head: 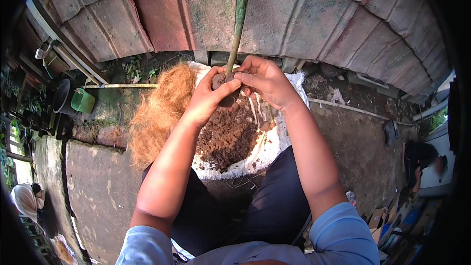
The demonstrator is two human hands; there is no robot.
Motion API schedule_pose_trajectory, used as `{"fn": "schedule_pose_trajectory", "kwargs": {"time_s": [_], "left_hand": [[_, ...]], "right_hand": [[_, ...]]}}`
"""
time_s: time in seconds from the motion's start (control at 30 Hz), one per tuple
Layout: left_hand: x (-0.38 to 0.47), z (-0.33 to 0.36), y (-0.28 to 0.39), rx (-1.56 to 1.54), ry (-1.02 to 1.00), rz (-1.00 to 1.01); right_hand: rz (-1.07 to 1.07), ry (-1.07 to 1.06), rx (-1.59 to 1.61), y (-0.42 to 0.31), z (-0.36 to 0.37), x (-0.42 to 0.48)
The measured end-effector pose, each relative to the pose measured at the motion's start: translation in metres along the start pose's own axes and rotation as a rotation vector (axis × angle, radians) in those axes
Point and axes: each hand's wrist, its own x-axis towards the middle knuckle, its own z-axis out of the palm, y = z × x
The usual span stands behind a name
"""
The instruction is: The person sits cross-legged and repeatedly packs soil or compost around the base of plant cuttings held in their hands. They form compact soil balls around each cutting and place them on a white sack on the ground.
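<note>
A cut green plant stem (pixel 237 33) stands up from a clump of dark soil (pixel 229 99) held in front of me. My left hand (pixel 213 94) is closed round the clump's left side, its thumb across the front. My right hand (pixel 263 82) grips the clump's upper right side with thumb and fingers; its palm side is partly hidden. Below lies a heap of loose brown soil (pixel 226 136) on a white woven sack (pixel 254 165). Pale stems with roots (pixel 266 123) rest at the heap's right. Left of the sack is a pile of orange-brown fibre (pixel 163 110).
A clay tile roof edge (pixel 213 18) runs across the top. At the left are a green bucket (pixel 83 101) and a black bucket (pixel 62 96). One person (pixel 29 200) is at far left, another (pixel 423 162) bends at far right. Cardboard (pixel 377 221) lies lower right.
</note>
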Motion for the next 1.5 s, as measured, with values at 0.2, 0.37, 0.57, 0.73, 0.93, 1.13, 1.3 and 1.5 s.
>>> {"fn": "schedule_pose_trajectory", "kwargs": {"time_s": [0.2, 0.37, 0.57, 0.73, 0.93, 1.13, 1.3, 1.5], "left_hand": [[0.002, 0.005, 0.002, -0.001, 0.003, -0.003], [0.000, 0.004, -0.008, -0.030, 0.057, 0.068], [0.002, 0.010, -0.006, -0.016, 0.077, 0.051], [-0.001, 0.013, -0.001, -0.282, 0.084, 0.014], [0.003, 0.011, -0.002, -0.100, 0.188, 0.013], [0.006, 0.005, -0.006, -0.023, 0.164, 0.052], [0.009, 0.007, -0.010, 0.011, 0.184, 0.114], [0.011, 0.011, -0.010, 0.004, 0.219, 0.128]], "right_hand": [[-0.013, 0.032, -0.223, -0.003, 0.001, 0.001], [-0.332, 0.093, -0.748, 0.001, 0.012, 0.004], [-0.302, 0.105, -0.460, 0.013, 0.012, 0.008], [-0.269, 0.143, -0.476, 0.019, 0.015, 0.011], [-0.303, 0.111, -0.795, 0.000, 0.024, 0.000], [-0.153, -0.072, -0.270, 0.004, 0.013, 0.003], [-0.206, -0.029, -0.098, 0.011, 0.010, 0.003], [-0.230, 0.139, 0.115, 0.033, 0.020, 0.009]]}}
